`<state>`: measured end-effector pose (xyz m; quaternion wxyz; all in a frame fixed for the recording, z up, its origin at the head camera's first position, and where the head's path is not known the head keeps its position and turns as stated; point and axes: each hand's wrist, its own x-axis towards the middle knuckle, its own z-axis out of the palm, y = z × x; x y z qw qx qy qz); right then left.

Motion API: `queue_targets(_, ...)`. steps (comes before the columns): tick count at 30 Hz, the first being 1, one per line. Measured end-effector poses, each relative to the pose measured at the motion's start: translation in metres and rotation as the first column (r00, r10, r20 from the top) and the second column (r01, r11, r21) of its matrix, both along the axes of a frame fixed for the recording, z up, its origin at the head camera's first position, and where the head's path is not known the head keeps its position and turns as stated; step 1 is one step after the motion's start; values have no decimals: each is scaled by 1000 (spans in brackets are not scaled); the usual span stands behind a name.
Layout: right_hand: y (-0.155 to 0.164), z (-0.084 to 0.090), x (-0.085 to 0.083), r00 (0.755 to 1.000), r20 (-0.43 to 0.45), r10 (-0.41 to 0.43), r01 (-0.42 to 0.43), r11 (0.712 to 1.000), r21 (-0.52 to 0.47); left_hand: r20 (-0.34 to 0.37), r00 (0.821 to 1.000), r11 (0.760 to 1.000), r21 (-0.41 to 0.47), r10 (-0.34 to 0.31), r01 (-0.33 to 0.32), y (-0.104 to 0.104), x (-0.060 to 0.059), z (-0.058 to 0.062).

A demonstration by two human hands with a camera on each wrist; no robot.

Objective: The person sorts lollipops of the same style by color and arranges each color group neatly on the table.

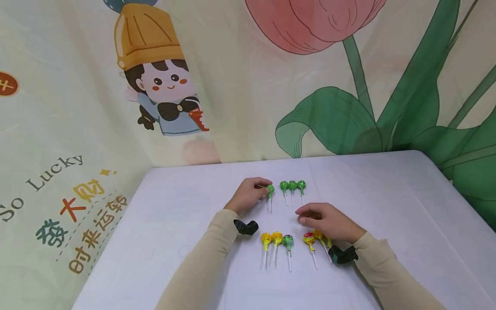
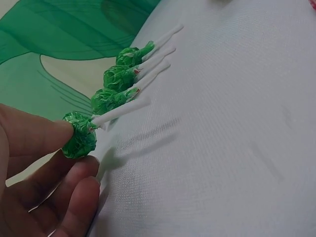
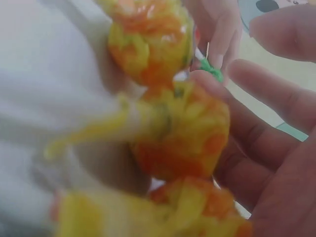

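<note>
My left hand (image 1: 249, 196) pinches a green-wrapped lollipop (image 2: 79, 140) by its candy head between thumb and fingers, its white stick pointing toward me. Just right of it, three more green lollipops (image 1: 292, 185) lie side by side on the white table. My right hand (image 1: 329, 220) holds nothing, its fingers loosely bent and apart in the right wrist view. Below that hand are several yellow-and-orange lollipops (image 3: 182, 133), partly hidden by it in the head view. One of that group, a yellow lollipop (image 1: 308, 238), has a red patch on top.
Left of the right-hand group lie two yellow lollipops (image 1: 277, 238) and a green lollipop (image 1: 288, 242) with a mixed-colour wrapper. The white tabletop (image 1: 162, 206) meets a printed backdrop (image 1: 240, 107) at its far edge. Each wrist wears a black camera (image 1: 246, 227).
</note>
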<state>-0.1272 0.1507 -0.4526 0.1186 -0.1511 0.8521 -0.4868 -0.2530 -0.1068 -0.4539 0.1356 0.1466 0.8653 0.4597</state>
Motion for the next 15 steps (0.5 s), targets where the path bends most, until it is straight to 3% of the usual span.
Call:
queue_targets(10, -6, 5, 4, 999, 15, 36, -36, 999, 27, -19, 1000, 999, -30, 15, -15, 7, -3, 3)
queue_targets(15, -10, 3, 6, 997, 30, 67, -67, 998, -14, -15, 1000, 999, -26, 20, -20, 8, -3, 3)
